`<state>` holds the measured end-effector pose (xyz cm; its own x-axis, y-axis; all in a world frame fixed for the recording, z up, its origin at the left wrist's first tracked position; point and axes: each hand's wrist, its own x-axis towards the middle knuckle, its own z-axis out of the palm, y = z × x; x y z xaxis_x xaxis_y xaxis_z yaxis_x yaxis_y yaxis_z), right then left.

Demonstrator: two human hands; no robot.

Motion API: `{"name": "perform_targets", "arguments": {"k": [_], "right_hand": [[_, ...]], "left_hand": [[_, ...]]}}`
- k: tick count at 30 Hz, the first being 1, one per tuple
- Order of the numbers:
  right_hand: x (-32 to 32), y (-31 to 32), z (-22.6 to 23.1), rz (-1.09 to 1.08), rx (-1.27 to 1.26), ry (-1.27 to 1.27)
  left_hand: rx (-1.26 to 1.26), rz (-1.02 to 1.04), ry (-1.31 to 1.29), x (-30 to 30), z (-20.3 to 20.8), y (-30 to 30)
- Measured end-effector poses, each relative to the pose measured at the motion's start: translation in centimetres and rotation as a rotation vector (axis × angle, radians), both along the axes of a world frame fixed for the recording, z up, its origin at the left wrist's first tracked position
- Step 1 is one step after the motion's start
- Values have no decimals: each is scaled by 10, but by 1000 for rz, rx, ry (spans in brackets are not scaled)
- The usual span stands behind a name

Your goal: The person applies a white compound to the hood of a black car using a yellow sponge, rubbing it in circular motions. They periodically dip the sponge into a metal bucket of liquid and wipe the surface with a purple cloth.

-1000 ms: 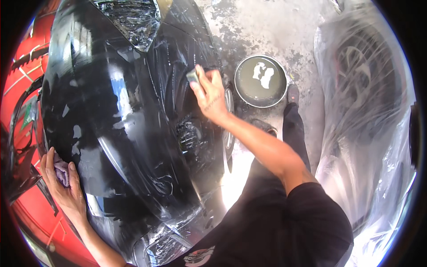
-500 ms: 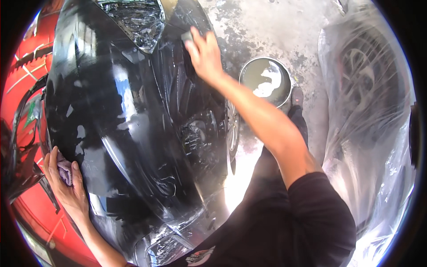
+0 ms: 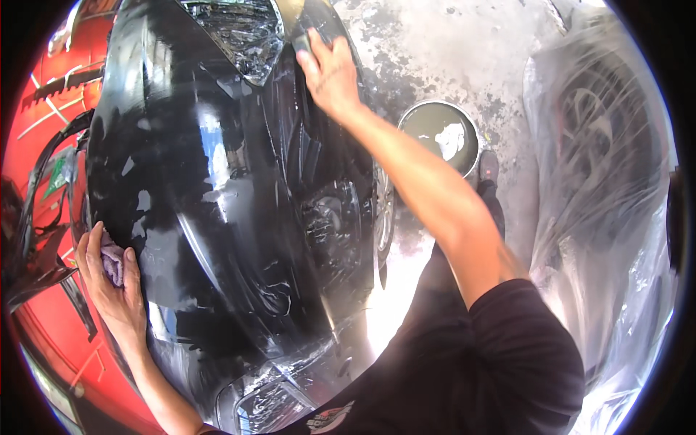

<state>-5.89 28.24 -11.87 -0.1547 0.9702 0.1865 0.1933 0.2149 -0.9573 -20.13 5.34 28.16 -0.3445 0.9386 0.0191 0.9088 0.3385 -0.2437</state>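
My right hand [image 3: 332, 72] pinches a small grey block [image 3: 301, 45] at the far right of the black car body [image 3: 174, 148], curved, glossy and mottled with dull patches; my left, fingers curled [image 3: 116, 290], holds a crumpled, soft purple cloth [image 3: 113, 265] at its left edge.

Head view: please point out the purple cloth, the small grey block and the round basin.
Purple cloth [image 3: 112, 263]: head view, on the middle of its bunched folds.
Small grey block [image 3: 301, 43]: head view, on its exposed side.
Round basin [image 3: 438, 102]: head view, on the upper part of its rim.
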Motion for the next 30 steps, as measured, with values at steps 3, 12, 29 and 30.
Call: {"name": "perform_targets", "arguments": {"k": [3,12,29,30], "right_hand": [[25,-106,16,41,-16,86],[-10,-5,9,-35,60,7],[23,-112,42,83,151,179],[18,-95,35,76,170,153]], "left_hand": [[-1,36,0,2,3,-5],[-8,-10,12,0,1,1],[-1,43,8,0,7,-5],[-7,31,25,-2,6,-4]]}}
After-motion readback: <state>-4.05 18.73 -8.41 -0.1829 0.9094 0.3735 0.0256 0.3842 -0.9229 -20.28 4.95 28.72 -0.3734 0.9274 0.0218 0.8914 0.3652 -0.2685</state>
